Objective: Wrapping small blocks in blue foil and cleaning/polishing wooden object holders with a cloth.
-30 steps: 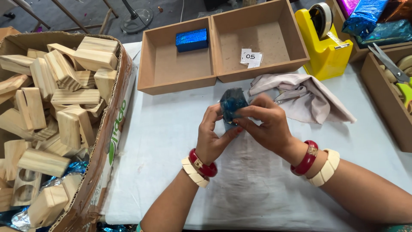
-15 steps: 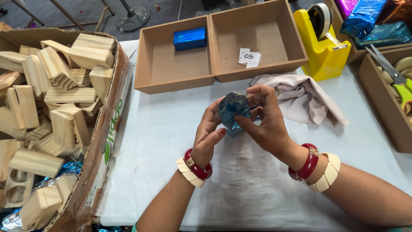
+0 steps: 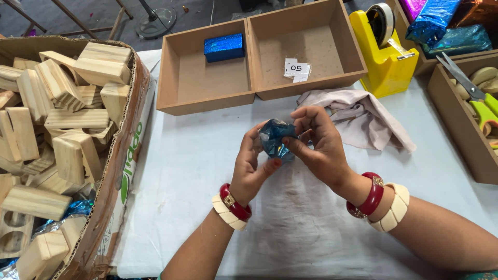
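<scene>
**Both hands fold blue foil round a small block above the bench**

Right now the left hand point(image 3: 252, 165) and the right hand point(image 3: 317, 142) meet over the middle of the white-covered bench point(image 3: 197, 155), and between them sits a foil-wrapped block point(image 3: 275, 138), shiny blue and crinkled. The left fingers point(image 3: 248, 148) curl round its near side with the thumb pressed underneath; the right fingers point(image 3: 306, 122) are closed on its far end, pinching the loose foil. So both hands grip the same piece, held just above the cloth rather than resting on it.

Behind them stand two shallow brown trays point(image 3: 257, 57); the left one holds a finished blue block point(image 3: 224, 47), the right one a small paper slip point(image 3: 295, 70). A yellow tape dispenser point(image 3: 384, 49) stands to the right, a crumpled grey cloth point(image 3: 363, 116) lies just beside the right hand, and a cardboard box of bare wooden blocks point(image 3: 67, 129) fills the left.

The likely trouble is the foil itself: thin and already creased, it could tear at a block corner if the pinch pulls too hard. With nothing visibly taped, a loosened grip may let the folds spring open.
</scene>
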